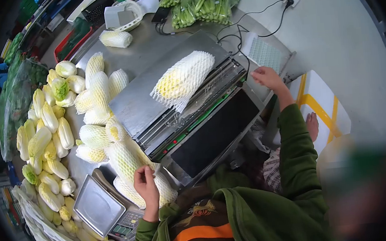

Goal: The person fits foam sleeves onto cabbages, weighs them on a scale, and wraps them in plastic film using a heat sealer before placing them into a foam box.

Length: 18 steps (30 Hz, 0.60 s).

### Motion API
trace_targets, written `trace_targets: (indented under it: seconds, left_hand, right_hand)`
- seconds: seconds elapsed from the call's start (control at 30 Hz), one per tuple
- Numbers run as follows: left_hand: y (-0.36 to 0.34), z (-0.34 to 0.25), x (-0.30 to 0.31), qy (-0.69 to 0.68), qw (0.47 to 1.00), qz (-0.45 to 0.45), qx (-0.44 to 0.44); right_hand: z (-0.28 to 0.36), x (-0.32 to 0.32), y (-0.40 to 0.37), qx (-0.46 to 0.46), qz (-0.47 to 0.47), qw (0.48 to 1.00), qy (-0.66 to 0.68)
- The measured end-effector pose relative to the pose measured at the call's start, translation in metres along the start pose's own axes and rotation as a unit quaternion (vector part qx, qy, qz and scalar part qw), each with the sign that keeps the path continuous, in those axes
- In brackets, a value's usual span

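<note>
My left hand (146, 186) grips the end of a napa cabbage in white foam netting (125, 161), which lies at the near left corner of the film-wrapping machine (153, 89). Another netted cabbage (182, 79) lies alone on the machine's steel plate. My right hand (267, 77) is stretched out to the machine's far right end, palm down, fingers touching its edge beside a white grid pad (264, 52). I cannot make out whether it grips anything. Both arms wear green sleeves.
Several netted cabbages (96, 90) and a heap of bare cabbages (47, 133) cover the steel table's left side. A weighing scale (97, 204) sits at the near left. Bagged greens (201, 2), a white basket (124, 14) and cables lie at the back.
</note>
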<state>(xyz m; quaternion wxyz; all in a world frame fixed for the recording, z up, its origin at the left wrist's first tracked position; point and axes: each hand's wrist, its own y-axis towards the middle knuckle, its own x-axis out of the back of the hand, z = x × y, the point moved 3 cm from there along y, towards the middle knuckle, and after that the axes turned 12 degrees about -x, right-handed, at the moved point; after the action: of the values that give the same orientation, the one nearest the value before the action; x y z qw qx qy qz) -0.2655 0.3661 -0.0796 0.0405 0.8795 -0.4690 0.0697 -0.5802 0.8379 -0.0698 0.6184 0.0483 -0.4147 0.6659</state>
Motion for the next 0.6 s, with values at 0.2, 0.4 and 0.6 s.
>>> trace_targets:
  seconds: [0.2, 0.4, 0.6]
  left_hand:
    - [0.019, -0.05, -0.048, 0.117, 0.973, 0.047, -0.194]
    - [0.066, -0.078, -0.086, 0.29, 0.897, 0.107, -0.315]
    - [0.101, -0.077, -0.116, 0.292, 0.92, 0.137, -0.224]
  right_hand:
    - [0.018, -0.033, -0.023, -0.001, 0.026, 0.994, 0.109]
    - [0.04, -0.044, 0.009, 0.15, -0.139, 0.979, -0.015]
    - [0.076, -0.055, 0.008, 0.139, -0.22, 0.961, -0.09]
